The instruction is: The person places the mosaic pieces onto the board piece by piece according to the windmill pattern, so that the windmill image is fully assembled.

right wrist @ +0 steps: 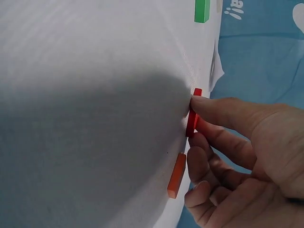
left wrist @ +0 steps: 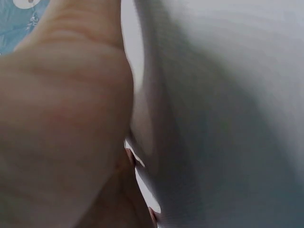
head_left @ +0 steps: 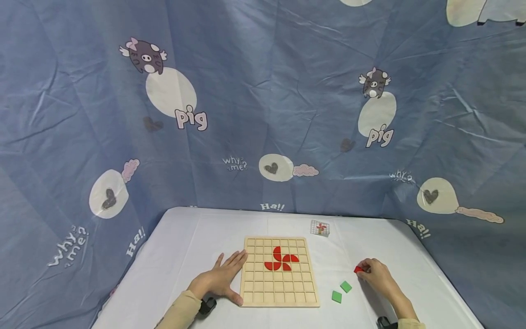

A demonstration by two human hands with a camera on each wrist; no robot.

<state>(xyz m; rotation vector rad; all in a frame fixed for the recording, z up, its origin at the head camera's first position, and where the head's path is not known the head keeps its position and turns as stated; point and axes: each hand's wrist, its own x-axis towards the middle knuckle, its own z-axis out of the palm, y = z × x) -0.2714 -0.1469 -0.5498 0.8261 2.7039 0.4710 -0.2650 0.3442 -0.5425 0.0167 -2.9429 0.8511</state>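
Note:
A square wooden grid board (head_left: pixel 278 299) lies on the white table, with several red rounded pieces (head_left: pixel 273 265) set in its cells in a pinwheel shape. My left hand (head_left: pixel 222 276) rests spread along the board's left edge, fingers straight and thumb near the front corner. In the left wrist view the left hand (left wrist: pixel 61 118) fills much of the picture. To the right of the board, my right hand (head_left: pixel 377 275) pinches a small red piece (right wrist: pixel 194 114) between thumb and fingers, at the table surface. Beside those fingers lies an orange-red piece (right wrist: pixel 176 175) in the right wrist view.
Two green square tiles (head_left: pixel 346 286) lie between the board and my right hand. Behind the board's right corner is a small card (head_left: pixel 319 228) bearing a red pinwheel on a grid. A blue printed curtain (head_left: pixel 246 114) surrounds the white table (head_left: pixel 213 228).

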